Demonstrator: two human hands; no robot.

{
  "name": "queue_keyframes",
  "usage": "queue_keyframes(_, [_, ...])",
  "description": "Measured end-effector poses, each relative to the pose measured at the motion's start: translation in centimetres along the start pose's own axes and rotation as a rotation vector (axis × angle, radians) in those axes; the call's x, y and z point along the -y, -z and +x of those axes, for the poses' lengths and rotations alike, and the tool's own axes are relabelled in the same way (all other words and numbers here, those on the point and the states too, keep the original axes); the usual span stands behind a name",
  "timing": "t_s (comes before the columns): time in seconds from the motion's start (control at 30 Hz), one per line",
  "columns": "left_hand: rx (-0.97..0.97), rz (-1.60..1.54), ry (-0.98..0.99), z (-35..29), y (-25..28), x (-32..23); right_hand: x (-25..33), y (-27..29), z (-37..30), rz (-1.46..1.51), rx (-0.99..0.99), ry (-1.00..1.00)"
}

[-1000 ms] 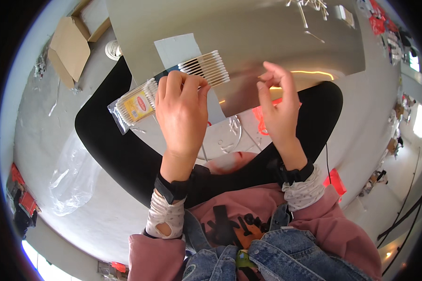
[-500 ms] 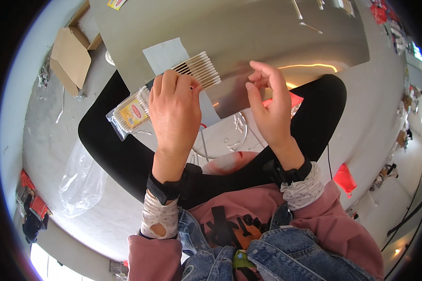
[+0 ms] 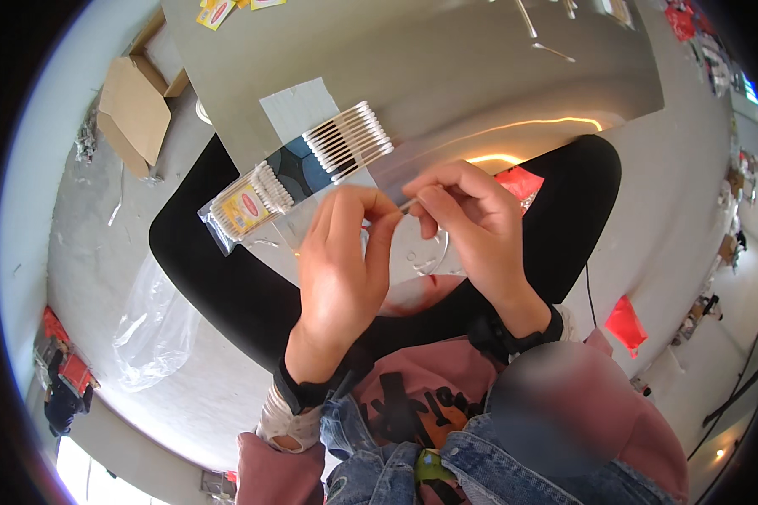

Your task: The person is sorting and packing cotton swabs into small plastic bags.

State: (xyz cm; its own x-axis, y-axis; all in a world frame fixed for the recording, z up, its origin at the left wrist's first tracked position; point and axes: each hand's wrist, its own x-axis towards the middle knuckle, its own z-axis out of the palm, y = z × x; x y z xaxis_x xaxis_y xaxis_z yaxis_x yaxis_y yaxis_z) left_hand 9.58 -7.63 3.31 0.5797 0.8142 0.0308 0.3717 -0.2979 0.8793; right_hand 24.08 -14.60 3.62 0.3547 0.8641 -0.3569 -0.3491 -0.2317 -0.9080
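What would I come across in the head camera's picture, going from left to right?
Open cardboard box, clear packet of cotton swabs, the person's left hand, the person's right hand, red item on the floor.

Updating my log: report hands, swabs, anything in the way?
Left hand, right hand: both pinching a thin stick. Cotton swab row lying beyond. No obstruction visible.

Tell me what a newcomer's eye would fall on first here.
Probably the left hand and right hand, meeting near the centre with a thin stick between their fingertips. Next, the neat row of white-tipped cotton swabs just above them, with a yellow-labelled swab pack to its lower left. Then, perhaps, the vivid red item on the floor at right.
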Motion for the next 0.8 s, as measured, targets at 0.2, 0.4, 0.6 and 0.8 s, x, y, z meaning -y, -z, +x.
queue_keyframes(0.2, [-0.065,-0.380,0.245,-2.0,-0.2,-2.8,2.2,2.8,-2.5,0.132,-0.075,0.036])
queue_keyframes(0.4, [0.055,-0.362,0.159,-1.5,-1.7,-4.1,3.3,5.2,-4.9,0.085,-0.155,0.087])
queue_keyframes(0.6, [0.260,-0.302,0.014,-0.9,-2.3,-5.6,4.8,7.9,-8.1,-0.073,-0.218,0.101])
queue_keyframes(0.8, [-0.139,-0.190,0.289,1.2,0.8,-2.6,3.9,20.7,-11.4,-0.217,-0.902,0.212])
